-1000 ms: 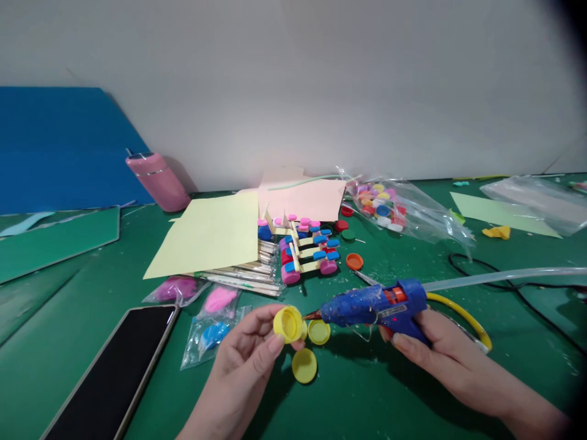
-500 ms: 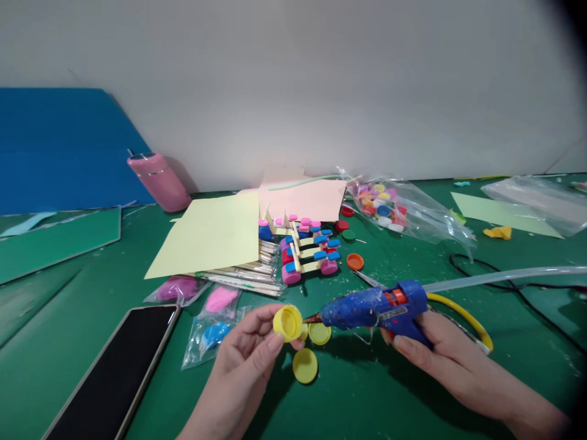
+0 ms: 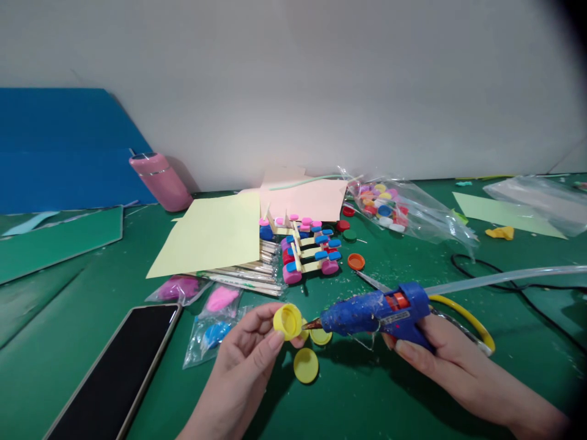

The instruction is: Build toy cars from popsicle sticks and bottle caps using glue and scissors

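My left hand is closed on a yellow bottle cap, pinched between thumb and fingers with its hollow side facing right and toward me. In my right hand is a blue hot glue gun, its fingers wrapped round the handle. The metal nozzle points left and sits close by the cap's right edge; whether it touches I cannot tell. A clear glue stick extends from the gun's rear. Below the nozzle, a yellow cap lies on the table, with another yellow cap just behind it.
Small cap-and-stick assemblies stand ahead. Scissors lie partly under the right hand. Around are a phone, clay packets, yellow paper, wooden sticks, a bag of caps, a pink tumbler and a black cord.
The glue gun's nozzle has dipped slightly lower beside the cap. My left hand and its cap stay almost in place.
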### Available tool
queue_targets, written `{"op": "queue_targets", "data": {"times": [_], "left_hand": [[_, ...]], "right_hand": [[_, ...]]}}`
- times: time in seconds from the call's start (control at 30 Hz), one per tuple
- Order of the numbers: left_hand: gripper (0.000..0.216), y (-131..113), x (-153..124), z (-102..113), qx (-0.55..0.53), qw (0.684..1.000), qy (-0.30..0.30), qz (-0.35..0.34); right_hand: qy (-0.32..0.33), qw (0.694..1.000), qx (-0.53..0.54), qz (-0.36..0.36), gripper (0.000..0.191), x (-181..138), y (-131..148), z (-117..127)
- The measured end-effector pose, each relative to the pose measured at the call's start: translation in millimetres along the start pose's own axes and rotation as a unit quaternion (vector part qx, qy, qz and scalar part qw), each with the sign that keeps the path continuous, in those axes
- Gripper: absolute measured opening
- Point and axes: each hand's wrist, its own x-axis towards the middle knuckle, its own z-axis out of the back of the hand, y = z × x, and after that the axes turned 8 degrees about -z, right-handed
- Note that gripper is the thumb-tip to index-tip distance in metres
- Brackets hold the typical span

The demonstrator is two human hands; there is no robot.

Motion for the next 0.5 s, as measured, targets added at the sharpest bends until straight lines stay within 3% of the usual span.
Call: {"op": "queue_targets", "data": {"times": [0.5], "left_hand": [[0.020,1.4,-1.1,-4.4,0.009,1.000,-0.023,-0.009]], "right_hand": [[-0.001,1.000,0.000,0.016,0.029,-1.3,1.1,-0.2]]}}
